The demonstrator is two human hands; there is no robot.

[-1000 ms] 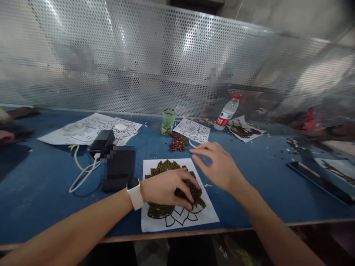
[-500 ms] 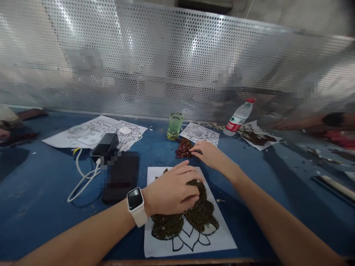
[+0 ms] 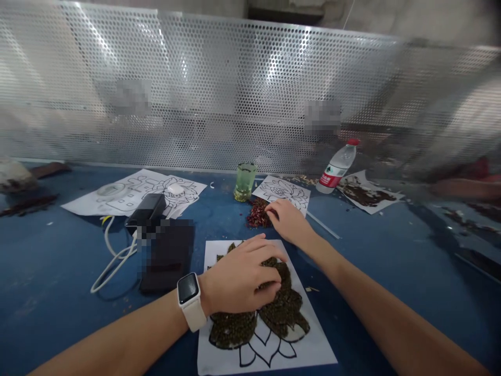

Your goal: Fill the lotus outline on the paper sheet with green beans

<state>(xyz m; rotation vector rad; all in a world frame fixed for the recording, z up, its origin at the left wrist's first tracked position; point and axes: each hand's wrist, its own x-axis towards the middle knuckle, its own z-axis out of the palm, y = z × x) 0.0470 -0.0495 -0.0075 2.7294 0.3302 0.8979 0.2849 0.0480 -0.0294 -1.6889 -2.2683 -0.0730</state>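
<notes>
A sheet of paper (image 3: 305, 351) with a lotus outline lies in front of me, many of its petals covered by small dark green beans (image 3: 234, 331). My left hand (image 3: 245, 274), a watch (image 3: 188, 288) on its wrist, rests over the middle of that drawing with its fingers spread; what lies beneath the palm is hidden. Farther out, my right hand (image 3: 287, 220) is at the right side of a small heap of reddish beans or seeds (image 3: 257, 213). Its thumb and fingertips are drawn together, and whatever is between them is too small to make out.
Behind the heap stand a greenish cup (image 3: 246, 183) and another lotus sheet (image 3: 287, 190). A tilted water bottle (image 3: 336, 168) is at right, near a partly filled drawing (image 3: 368, 194). On the left are a black power bank (image 3: 146, 211), white cable (image 3: 102, 282) and dark phone-like slab (image 3: 168, 258).
My right hand's fingertips have drawn closer together beside the reddish heap. My left hand has stayed on the drawing. At far right, another person's arm has shifted, and a pale strip now shows behind my right forearm.
</notes>
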